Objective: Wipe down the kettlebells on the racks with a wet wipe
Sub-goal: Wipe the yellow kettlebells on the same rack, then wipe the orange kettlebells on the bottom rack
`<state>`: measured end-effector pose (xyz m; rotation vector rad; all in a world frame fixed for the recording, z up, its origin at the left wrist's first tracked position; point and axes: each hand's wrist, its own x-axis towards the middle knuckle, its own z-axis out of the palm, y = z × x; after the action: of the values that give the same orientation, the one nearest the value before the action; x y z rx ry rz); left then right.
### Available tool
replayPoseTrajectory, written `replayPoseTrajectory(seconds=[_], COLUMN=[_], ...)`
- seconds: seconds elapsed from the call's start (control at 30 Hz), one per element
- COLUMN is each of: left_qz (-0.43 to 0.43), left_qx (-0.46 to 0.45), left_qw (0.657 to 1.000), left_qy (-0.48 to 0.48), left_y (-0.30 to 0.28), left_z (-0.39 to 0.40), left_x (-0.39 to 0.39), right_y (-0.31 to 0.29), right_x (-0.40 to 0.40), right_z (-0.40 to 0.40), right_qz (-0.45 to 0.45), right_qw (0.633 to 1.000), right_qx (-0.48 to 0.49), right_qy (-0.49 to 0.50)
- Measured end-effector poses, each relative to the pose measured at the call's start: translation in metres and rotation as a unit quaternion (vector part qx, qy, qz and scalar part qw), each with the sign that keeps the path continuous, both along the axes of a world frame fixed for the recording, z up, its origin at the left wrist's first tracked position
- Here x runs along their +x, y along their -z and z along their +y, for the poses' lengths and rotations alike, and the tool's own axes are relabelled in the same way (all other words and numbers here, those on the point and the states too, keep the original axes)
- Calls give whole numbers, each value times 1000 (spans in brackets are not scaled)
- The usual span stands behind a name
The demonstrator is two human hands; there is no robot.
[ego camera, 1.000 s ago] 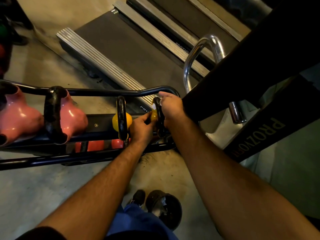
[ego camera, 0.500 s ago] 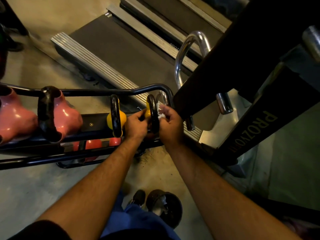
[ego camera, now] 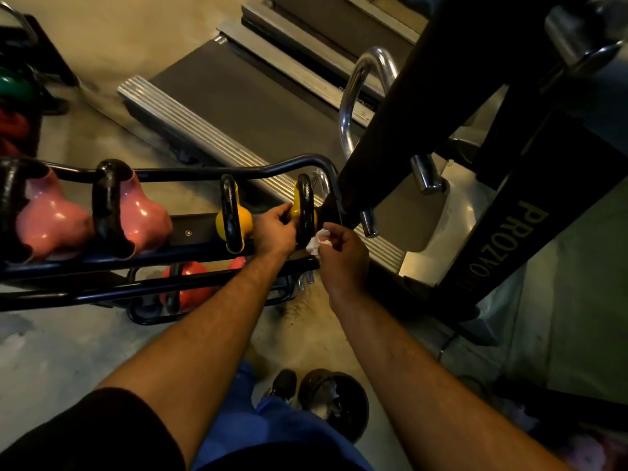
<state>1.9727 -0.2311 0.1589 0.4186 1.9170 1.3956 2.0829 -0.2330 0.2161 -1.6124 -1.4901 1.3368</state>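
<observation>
The left hand [ego camera: 274, 232] holds the end yellow kettlebell [ego camera: 304, 212]; the right hand [ego camera: 343, 253] pinches a white wipe [ego camera: 315, 242], maybe touching its handle.

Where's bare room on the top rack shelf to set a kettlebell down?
One gap: bare shelf between the pink kettlebell and the yellow kettlebell. The right end is crowded: left hand on the end kettlebell, right hand holding the wipe.

Top rack rail [ego camera: 190, 172]: two pink kettlebells [ego camera: 142, 219] left, two small yellow kettlebells [ego camera: 234, 222] right, all black-handled, upright; crumpled white wipe [ego camera: 317, 241] beside the rightmost.
</observation>
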Motion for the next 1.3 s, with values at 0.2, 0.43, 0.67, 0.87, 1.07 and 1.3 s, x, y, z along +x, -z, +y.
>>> replayPoseTrajectory(seconds=[0.2, 0.43, 0.67, 0.87, 1.07, 1.3], left_qz=[65, 102, 120, 81, 56, 12], left_qx=[-34, -34, -35, -75, -135, -151], left_qw=[997, 994, 991, 993, 989, 988], left_qy=[14, -17, -47, -36, -35, -4], left_y=[-6, -21, -41, -20, 27, 73], left_z=[-3, -29, -95, -180, -283, -351], left_x=[7, 19, 19, -3, -54, -120], right_y=[-3, -1, -7, 2, 33, 80], right_x=[6, 18, 22, 10, -50, -114], right_z=[-1, -11, -42, -103, -183, -232], right_qz=[115, 168, 148, 176, 108, -13], right_qw=[986, 968, 966, 943, 929, 954], right_qx=[-103, -179, -210, -276, -351, -290], right_qy=[63, 46, -4, -58, -47, -70])
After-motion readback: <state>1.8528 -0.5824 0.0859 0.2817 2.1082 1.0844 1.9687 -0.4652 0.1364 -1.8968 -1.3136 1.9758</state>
